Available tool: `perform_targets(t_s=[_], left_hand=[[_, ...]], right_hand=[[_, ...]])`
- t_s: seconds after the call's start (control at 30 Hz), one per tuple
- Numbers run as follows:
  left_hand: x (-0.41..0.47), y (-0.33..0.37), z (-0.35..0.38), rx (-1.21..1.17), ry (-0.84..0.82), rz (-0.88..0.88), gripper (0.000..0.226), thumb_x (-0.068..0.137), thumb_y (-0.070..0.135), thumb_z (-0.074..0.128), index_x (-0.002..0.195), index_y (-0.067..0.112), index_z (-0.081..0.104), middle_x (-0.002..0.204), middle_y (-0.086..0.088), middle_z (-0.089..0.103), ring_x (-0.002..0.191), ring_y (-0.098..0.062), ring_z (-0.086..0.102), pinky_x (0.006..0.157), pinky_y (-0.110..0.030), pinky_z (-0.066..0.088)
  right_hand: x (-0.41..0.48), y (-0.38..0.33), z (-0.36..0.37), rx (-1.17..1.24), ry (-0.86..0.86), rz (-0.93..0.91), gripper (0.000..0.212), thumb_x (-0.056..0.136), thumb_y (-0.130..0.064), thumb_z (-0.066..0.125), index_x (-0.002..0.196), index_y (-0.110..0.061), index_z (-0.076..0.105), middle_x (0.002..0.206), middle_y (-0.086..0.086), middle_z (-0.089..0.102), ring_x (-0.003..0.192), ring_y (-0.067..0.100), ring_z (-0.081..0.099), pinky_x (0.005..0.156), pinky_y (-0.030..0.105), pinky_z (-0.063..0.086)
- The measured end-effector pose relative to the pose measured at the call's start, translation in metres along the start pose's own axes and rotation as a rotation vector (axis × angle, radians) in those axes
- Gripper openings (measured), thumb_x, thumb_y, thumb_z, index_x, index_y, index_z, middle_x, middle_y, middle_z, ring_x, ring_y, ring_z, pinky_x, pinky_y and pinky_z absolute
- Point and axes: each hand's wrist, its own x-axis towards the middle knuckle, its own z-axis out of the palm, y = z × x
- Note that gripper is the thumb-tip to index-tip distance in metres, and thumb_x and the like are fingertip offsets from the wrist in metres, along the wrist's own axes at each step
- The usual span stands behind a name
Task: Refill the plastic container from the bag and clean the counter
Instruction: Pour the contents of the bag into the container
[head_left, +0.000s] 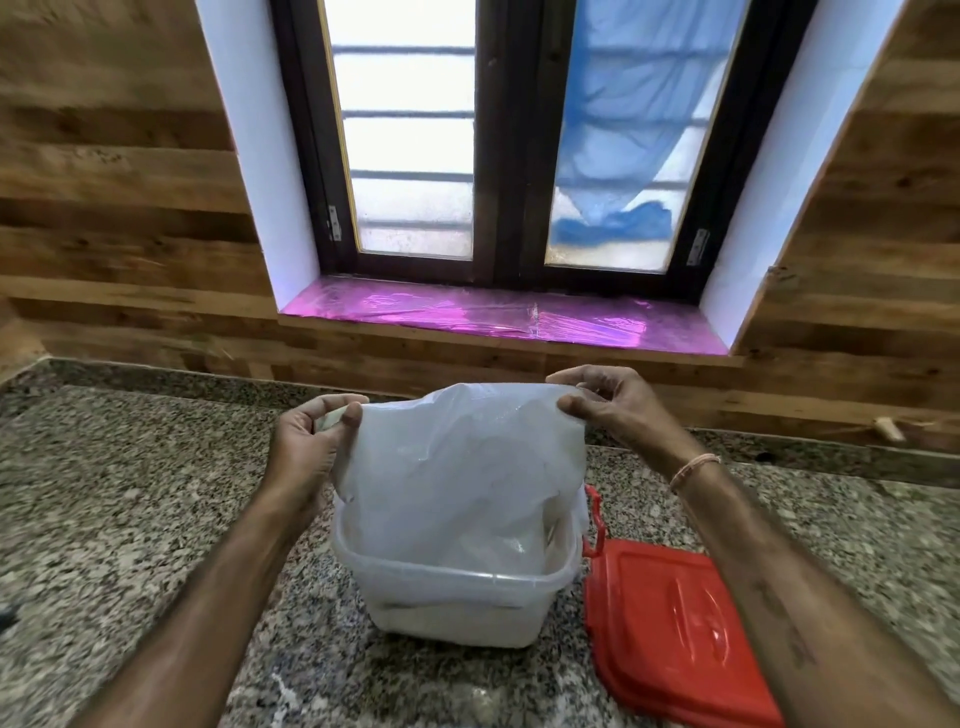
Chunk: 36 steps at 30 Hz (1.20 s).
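Together, left hand (305, 448) and right hand (615, 410) pinch bag (457, 467) over container (447, 597), red lid (670, 623) beside.

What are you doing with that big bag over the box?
A person is holding a thin white plastic bag up by its top corners, the left hand pinching one and the right hand the other. The bag's lower end hangs down inside a clear rectangular plastic container standing on the speckled granite counter. The flat red plastic lid is off and lies on the counter just to the container's right.
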Motion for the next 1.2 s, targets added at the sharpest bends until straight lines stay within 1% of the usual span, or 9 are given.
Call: perform_targets(t_s=[0.2, 0.37, 0.47, 0.53, 0.6, 0.77, 0.87, 1.03, 1.2], left_hand=[[0.007, -0.002, 0.004, 0.169, 0.114, 0.030, 0.011, 0.091, 0.007, 0.073, 0.083, 0.013, 0.076, 0.074, -0.004, 0.073, 0.066, -0.015, 0.062, 0.061, -0.023, 0.051], [0.008, -0.001, 0.000, 0.335, 0.150, 0.028, 0.011, 0.083, 0.027, 0.073, 0.073, 0.024, 0.074, 0.070, -0.001, 0.070, 0.069, -0.018, 0.061, 0.067, -0.033, 0.048], [0.000, 0.015, 0.014, 0.864, 0.196, 0.268, 0.007, 0.086, 0.037, 0.070, 0.084, 0.032, 0.074, 0.084, 0.012, 0.075, 0.083, -0.019, 0.069, 0.082, -0.039, 0.054], [-0.005, 0.027, 0.041, 0.992, 0.102, 0.453, 0.014, 0.088, 0.044, 0.071, 0.096, 0.034, 0.076, 0.100, 0.015, 0.075, 0.101, -0.015, 0.066, 0.096, -0.039, 0.044], [-0.006, 0.032, 0.075, 1.018, -0.040, 0.541, 0.027, 0.088, 0.053, 0.068, 0.104, 0.033, 0.076, 0.108, 0.013, 0.074, 0.108, -0.016, 0.064, 0.095, -0.038, 0.039], [-0.007, 0.038, 0.133, 0.944, -0.088, 0.578, 0.012, 0.089, 0.040, 0.074, 0.090, 0.028, 0.075, 0.094, 0.010, 0.074, 0.093, -0.016, 0.068, 0.083, -0.036, 0.050], [-0.004, 0.039, 0.138, 0.908, -0.072, 0.509, 0.009, 0.085, 0.034, 0.079, 0.084, 0.026, 0.076, 0.084, 0.009, 0.075, 0.081, -0.015, 0.066, 0.068, -0.028, 0.046], [0.015, 0.035, 0.119, 0.713, -0.114, 0.323, 0.008, 0.082, 0.024, 0.082, 0.078, 0.020, 0.076, 0.076, 0.004, 0.073, 0.075, -0.019, 0.066, 0.072, -0.037, 0.053], [0.022, 0.031, 0.112, 0.613, -0.125, 0.264, 0.012, 0.083, 0.023, 0.081, 0.073, 0.022, 0.074, 0.072, 0.005, 0.071, 0.068, -0.016, 0.058, 0.069, -0.038, 0.054]], right_hand=[[0.010, -0.003, 0.004, -0.339, 0.149, -0.039, 0.009, 0.081, -0.019, 0.084, 0.077, -0.020, 0.077, 0.079, 0.006, 0.073, 0.068, 0.010, 0.059, 0.061, 0.030, 0.052], [0.014, 0.002, 0.007, -0.538, 0.284, -0.121, 0.021, 0.077, -0.026, 0.085, 0.066, -0.034, 0.070, 0.084, -0.017, 0.066, 0.087, 0.012, 0.062, 0.074, 0.041, 0.058], [0.013, -0.005, 0.007, -0.581, 0.279, -0.157, 0.024, 0.079, -0.027, 0.084, 0.065, -0.037, 0.067, 0.088, -0.022, 0.066, 0.096, 0.012, 0.060, 0.085, 0.050, 0.056], [0.015, -0.013, 0.010, -0.513, 0.225, -0.176, 0.019, 0.081, -0.025, 0.084, 0.070, -0.031, 0.070, 0.091, -0.019, 0.068, 0.094, 0.008, 0.065, 0.086, 0.049, 0.059], [0.021, -0.022, 0.013, -0.445, 0.169, -0.195, 0.014, 0.082, -0.024, 0.083, 0.074, -0.029, 0.072, 0.093, -0.018, 0.069, 0.092, 0.007, 0.070, 0.085, 0.048, 0.061], [0.020, -0.041, 0.020, -0.376, 0.111, -0.189, 0.008, 0.086, -0.023, 0.079, 0.080, -0.023, 0.075, 0.091, -0.011, 0.069, 0.088, 0.009, 0.068, 0.078, 0.038, 0.059], [0.006, -0.036, 0.019, -0.063, 0.090, -0.122, 0.014, 0.093, -0.024, 0.074, 0.095, -0.011, 0.074, 0.088, 0.001, 0.073, 0.078, 0.010, 0.066, 0.070, 0.035, 0.056], [-0.027, 0.016, 0.025, 0.248, -0.075, 0.027, 0.043, 0.092, -0.039, 0.071, 0.116, -0.004, 0.067, 0.107, 0.007, 0.071, 0.097, 0.017, 0.062, 0.086, 0.038, 0.049], [-0.038, 0.039, 0.048, 0.410, 0.047, 0.030, 0.047, 0.077, -0.052, 0.081, 0.101, -0.012, 0.074, 0.093, 0.008, 0.071, 0.088, 0.024, 0.059, 0.078, 0.036, 0.049]])
